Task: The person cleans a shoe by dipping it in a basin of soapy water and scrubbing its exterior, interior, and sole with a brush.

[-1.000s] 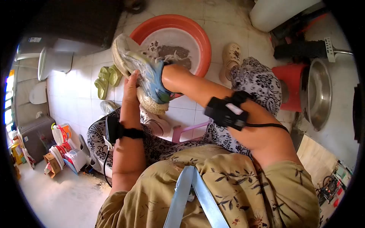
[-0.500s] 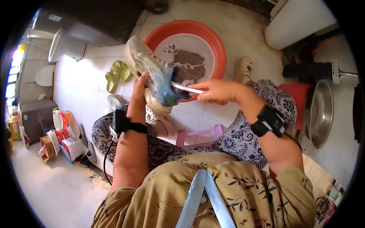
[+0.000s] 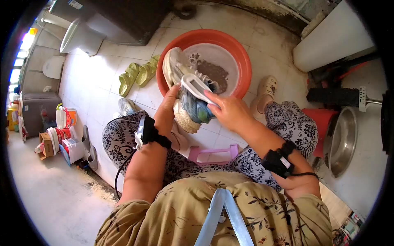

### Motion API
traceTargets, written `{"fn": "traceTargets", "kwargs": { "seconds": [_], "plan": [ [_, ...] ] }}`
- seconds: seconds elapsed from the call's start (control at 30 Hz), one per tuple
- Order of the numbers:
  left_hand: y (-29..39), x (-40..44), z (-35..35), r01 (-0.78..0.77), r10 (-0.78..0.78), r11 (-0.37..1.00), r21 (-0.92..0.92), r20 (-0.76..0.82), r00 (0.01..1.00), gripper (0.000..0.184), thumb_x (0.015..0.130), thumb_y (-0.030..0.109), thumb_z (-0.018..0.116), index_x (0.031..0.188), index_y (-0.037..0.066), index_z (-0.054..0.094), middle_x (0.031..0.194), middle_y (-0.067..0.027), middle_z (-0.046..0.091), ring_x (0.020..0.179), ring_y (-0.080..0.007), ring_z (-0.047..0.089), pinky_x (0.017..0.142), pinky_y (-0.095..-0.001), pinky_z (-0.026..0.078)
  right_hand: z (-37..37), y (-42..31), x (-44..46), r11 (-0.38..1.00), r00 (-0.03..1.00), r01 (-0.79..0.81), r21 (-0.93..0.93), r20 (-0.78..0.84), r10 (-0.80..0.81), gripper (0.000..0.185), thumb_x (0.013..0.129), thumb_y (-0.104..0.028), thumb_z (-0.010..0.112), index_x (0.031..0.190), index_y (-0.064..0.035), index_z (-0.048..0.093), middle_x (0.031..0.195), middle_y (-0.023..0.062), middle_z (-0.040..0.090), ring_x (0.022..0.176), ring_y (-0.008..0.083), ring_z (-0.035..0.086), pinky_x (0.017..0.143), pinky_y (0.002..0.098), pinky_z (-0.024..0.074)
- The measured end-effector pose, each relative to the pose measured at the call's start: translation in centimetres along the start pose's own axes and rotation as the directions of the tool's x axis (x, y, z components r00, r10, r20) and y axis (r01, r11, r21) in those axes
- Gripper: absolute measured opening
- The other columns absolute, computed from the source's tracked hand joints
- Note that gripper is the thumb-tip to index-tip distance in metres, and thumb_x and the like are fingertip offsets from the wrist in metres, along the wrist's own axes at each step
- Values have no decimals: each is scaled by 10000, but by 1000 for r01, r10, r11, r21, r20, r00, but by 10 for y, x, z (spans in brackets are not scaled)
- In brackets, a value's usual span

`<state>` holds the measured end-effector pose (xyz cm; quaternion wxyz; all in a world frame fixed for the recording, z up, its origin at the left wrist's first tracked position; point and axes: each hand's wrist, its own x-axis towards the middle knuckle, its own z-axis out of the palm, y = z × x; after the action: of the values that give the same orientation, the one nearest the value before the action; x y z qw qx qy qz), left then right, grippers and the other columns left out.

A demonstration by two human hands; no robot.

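Note:
A wet blue and white shoe (image 3: pixel 193 107) is held up over the near left rim of an orange basin (image 3: pixel 247 61), its toe pointing away from me. My left hand (image 3: pixel 170 101) grips the shoe's left side near the heel, fingers partly hidden beneath it. In my right hand (image 3: pixel 230 110) is the handle of a white brush (image 3: pixel 196 87), whose head lies against the upper side of the shoe. The brush's bristles are hidden. Sudsy, murky water (image 3: pixel 215 69) fills the basin.
Green slippers (image 3: pixel 129 78) lie left of the basin, another shoe (image 3: pixel 127 106) nearer me. A pink stool (image 3: pixel 213 154) stands between my legs. At the right are a steel bowl (image 3: pixel 344 141) and a long-handled brush (image 3: pixel 333 96); buckets (image 3: pixel 75 150) stand at the left.
The brush has come out of the shoe's opening onto its upper side, as my right hand moved forward and left. In view, basin and shoe have shifted right and down.

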<state>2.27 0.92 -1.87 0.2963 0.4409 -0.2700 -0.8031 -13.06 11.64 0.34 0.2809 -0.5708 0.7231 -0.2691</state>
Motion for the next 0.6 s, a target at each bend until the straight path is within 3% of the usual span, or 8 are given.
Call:
{"fn": "traceTargets", "kwargs": {
  "seconds": [0.07,0.17,0.27,0.33,0.4,0.47,0.5,0.6],
  "plan": [
    [-2,-6,2,195,-195,981,2,66,979,470,903,297,501,1274,22,411,1093,-117,587,981,-212,575,864,-305,456,-1,0,19,993,996,-38,-114,-84,29,377,848,-260,544,1222,-212,523,816,200,615,713,376,586,634,436,464],
    [-2,0,5,132,-132,991,-17,-11,991,500,872,341,537,1255,39,431,1074,-122,595,966,-241,583,866,-347,466,-7,-2,15,996,999,-48,76,5,47,379,844,-253,543,1215,-177,529,840,212,616,758,367,600,673,423,474],
    [-20,68,-64,100,-103,956,-277,2,995,493,864,348,551,1249,56,450,1062,-112,597,948,-247,587,889,-345,452,-20,1,-10,969,988,-24,244,152,-14,384,836,-269,540,1201,-152,539,886,224,611,818,381,590,721,421,472],
    [-7,46,-47,90,-99,978,-186,-40,994,489,864,343,551,1253,66,446,1070,-105,592,954,-239,583,889,-345,447,-21,11,-23,956,974,21,292,209,-86,390,836,-271,538,1205,-143,537,913,228,606,842,380,587,739,411,468],
    [-11,43,-51,154,-156,975,-158,1,988,493,862,342,554,1256,68,443,1077,-104,590,954,-239,581,887,-341,446,-13,20,-30,969,967,164,185,162,-195,399,854,-198,546,1244,-130,502,907,194,623,820,292,624,697,363,465],
    [-14,34,-44,240,-235,965,-111,55,970,496,859,340,557,1259,71,439,1085,-104,587,955,-239,579,886,-336,444,-12,3,-14,991,977,40,125,204,-65,402,853,-197,547,1244,-117,499,910,194,624,813,294,625,696,362,466],
    [-11,24,-26,172,-170,976,-133,30,985,502,857,346,560,1255,65,442,1081,-100,590,949,-234,581,876,-328,448,-14,-4,-5,997,970,-68,44,238,56,406,852,-195,548,1244,-104,496,912,194,625,806,296,626,696,361,467],
    [-19,42,-31,26,-19,983,-182,43,999,497,856,322,565,1276,100,419,1134,-113,564,971,-255,571,875,-337,450,-4,-1,11,989,987,-65,134,155,44,408,851,-184,549,1247,-106,492,898,190,626,779,280,630,689,355,466]
  ]
}}
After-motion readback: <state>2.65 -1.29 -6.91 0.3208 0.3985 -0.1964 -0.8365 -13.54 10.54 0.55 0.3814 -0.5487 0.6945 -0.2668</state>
